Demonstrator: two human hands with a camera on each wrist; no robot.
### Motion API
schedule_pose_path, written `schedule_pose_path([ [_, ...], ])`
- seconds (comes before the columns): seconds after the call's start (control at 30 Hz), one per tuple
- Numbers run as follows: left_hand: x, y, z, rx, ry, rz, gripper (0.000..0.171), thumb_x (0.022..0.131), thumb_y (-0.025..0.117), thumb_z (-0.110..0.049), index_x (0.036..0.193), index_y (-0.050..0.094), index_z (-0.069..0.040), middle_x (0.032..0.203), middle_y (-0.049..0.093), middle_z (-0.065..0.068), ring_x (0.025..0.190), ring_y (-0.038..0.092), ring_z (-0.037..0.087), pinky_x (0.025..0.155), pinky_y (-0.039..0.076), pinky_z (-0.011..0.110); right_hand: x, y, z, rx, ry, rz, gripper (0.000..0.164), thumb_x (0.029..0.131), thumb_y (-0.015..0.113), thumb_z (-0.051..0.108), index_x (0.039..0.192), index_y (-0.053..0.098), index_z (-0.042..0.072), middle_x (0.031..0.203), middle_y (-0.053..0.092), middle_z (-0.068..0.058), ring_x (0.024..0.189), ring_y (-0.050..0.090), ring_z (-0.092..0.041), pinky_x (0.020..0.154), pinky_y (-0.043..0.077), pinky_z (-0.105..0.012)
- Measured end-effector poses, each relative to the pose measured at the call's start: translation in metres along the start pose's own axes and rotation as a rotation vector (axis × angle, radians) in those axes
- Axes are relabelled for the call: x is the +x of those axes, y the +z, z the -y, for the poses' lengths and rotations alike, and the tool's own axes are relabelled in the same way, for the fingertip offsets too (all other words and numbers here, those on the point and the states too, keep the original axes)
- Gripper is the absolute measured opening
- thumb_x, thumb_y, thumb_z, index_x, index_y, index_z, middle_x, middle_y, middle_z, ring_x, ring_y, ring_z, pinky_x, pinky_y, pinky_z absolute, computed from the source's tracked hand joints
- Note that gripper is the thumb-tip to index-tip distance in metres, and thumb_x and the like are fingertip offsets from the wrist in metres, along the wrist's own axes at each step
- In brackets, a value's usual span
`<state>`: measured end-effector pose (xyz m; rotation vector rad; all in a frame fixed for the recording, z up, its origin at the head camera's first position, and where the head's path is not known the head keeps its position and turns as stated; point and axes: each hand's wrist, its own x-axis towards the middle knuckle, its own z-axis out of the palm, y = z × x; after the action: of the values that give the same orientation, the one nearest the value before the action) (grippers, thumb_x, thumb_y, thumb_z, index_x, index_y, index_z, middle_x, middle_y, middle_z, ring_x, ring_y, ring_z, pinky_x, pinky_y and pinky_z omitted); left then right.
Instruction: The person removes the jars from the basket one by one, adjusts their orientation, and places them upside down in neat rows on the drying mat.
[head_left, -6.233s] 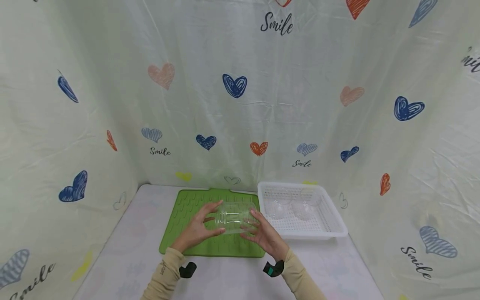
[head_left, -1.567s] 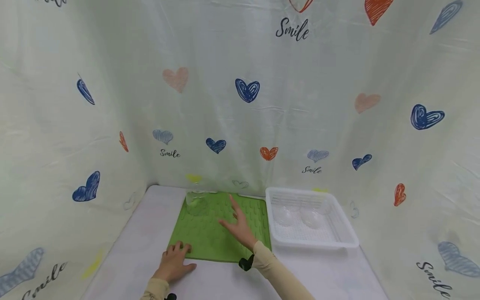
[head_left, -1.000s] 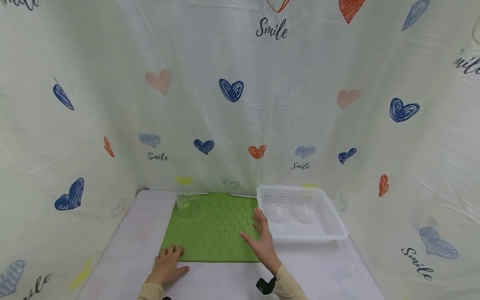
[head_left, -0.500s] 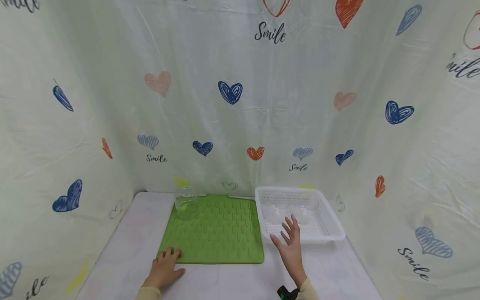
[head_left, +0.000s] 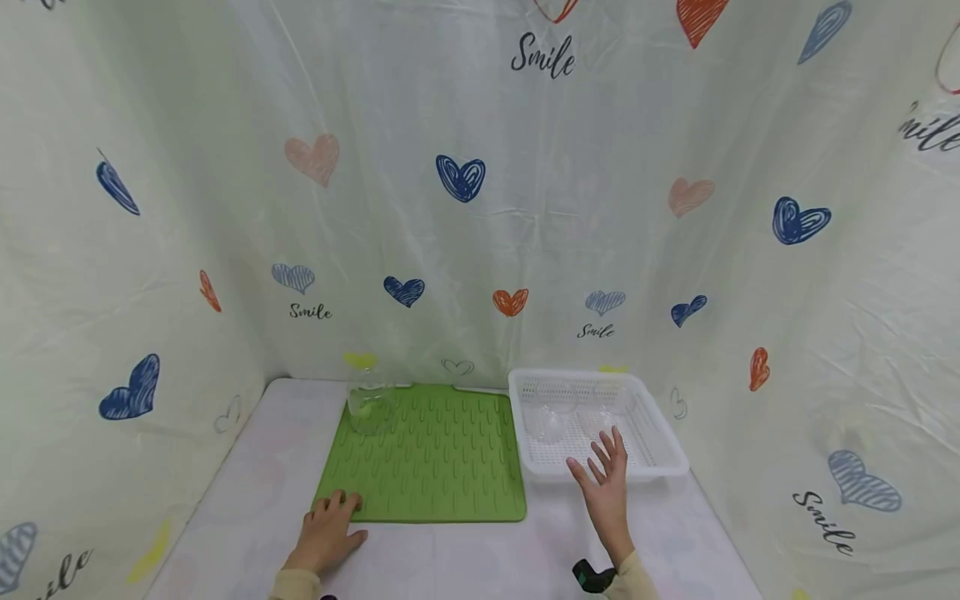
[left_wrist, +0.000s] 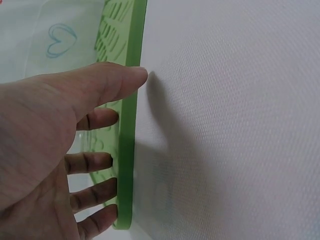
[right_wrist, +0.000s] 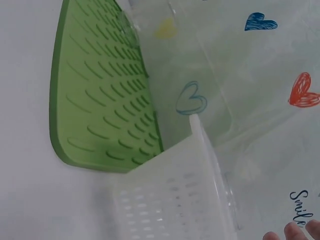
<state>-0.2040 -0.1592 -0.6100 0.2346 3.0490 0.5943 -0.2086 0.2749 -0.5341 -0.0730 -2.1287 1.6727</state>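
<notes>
A clear see-through jar [head_left: 371, 408] stands at the back left corner of the green drying mat [head_left: 427, 475]. My left hand [head_left: 326, 531] lies at the mat's front left corner, fingertips on its edge and thumb outside it. In the left wrist view the fingers of that hand [left_wrist: 95, 192] are loosely bent along the mat's rim. My right hand [head_left: 606, 492] is held with spread fingers over the front side of the white basket [head_left: 660, 454], holding nothing. Inside the basket lie two clear rounded vessels [head_left: 545, 423], partly hidden by the right fingers.
The basket, with perforated walls [right_wrist: 150, 215], stands close against the mat's right side. Behind both hangs a pale curtain [head_left: 525, 242] printed with hearts, and it also closes off both sides of the white-covered table [head_left: 457, 558].
Earlier both hands held the jar over the mat; now it stands at the back left. My right hand has since moved right from the mat to the basket, while the left stays at the mat's corner.
</notes>
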Motion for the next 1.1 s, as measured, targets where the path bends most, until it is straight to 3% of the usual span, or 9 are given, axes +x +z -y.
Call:
schedule_pose_path([
  [0.17, 0.002, 0.002, 0.002, 0.01, 0.005, -0.018, 0.039, 0.077, 0.08, -0.029, 0.105, 0.059, -0.014, 0.11, 0.053, 0.016, 0.105, 0.05, 0.048, 0.083, 0.044, 0.067, 0.018, -0.004, -0.012, 0.0, 0.033, -0.002, 0.099, 0.085, 0.074, 0.022, 0.155, 0.005, 0.029, 0.158, 0.02, -0.013, 0.141, 0.03, -0.037, 0.111, 0.034, -0.055],
  [0.5, 0.002, 0.0, 0.003, 0.0, -0.009, -0.012, 0.038, 0.077, 0.08, -0.029, 0.106, 0.059, -0.015, 0.113, 0.052, 0.016, 0.108, 0.049, 0.048, 0.084, 0.044, 0.067, 0.054, -0.001, -0.008, -0.083, 0.127, 0.014, 0.107, 0.08, 0.079, 0.035, 0.155, 0.003, 0.029, 0.157, 0.017, -0.02, 0.14, 0.031, -0.041, 0.11, 0.035, -0.056],
  [1.1, 0.0, 0.002, 0.006, -0.026, -0.004, -0.017, 0.037, 0.078, 0.079, -0.027, 0.106, 0.06, -0.016, 0.116, 0.052, 0.016, 0.109, 0.048, 0.047, 0.086, 0.042, 0.067, 0.088, 0.023, -0.013, -0.187, 0.164, 0.042, 0.11, 0.08, 0.077, 0.041, 0.156, 0.0, 0.023, 0.157, 0.013, -0.025, 0.138, 0.031, -0.046, 0.102, 0.043, -0.059],
])
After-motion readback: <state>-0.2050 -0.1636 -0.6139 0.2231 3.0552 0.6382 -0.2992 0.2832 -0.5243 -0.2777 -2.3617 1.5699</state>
